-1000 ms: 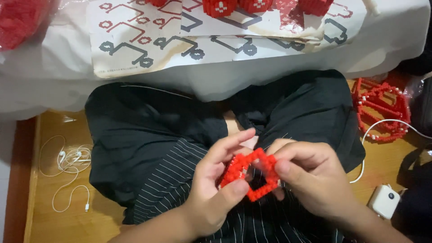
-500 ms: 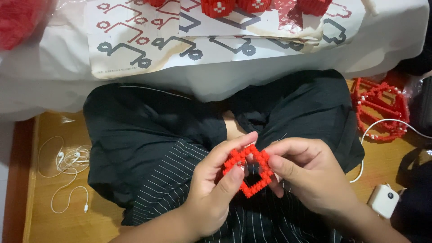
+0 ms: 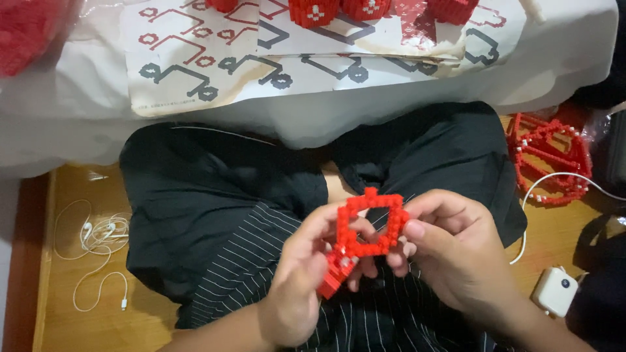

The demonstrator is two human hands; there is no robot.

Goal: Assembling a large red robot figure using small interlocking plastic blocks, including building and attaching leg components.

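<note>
a white-draped table (image 3: 78,130) spans the far side, a printed pattern sheet (image 3: 195,72) and finished red bead pieces (image 3: 313,12) on it. near centre, over the lap, the left hand (image 3: 303,287) and right hand (image 3: 456,254) each pinch a red bead frame (image 3: 368,225); its square loop looks closed, a loose end hanging below.

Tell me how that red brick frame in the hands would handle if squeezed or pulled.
The red brick frame is probably rigid yet fragile: it is a thin open ring of small studded bricks, so squeezing may snap joints apart. It looks light, since the left hand and right hand pinch it with fingertips only. The studded edges likely give good grip.
</note>
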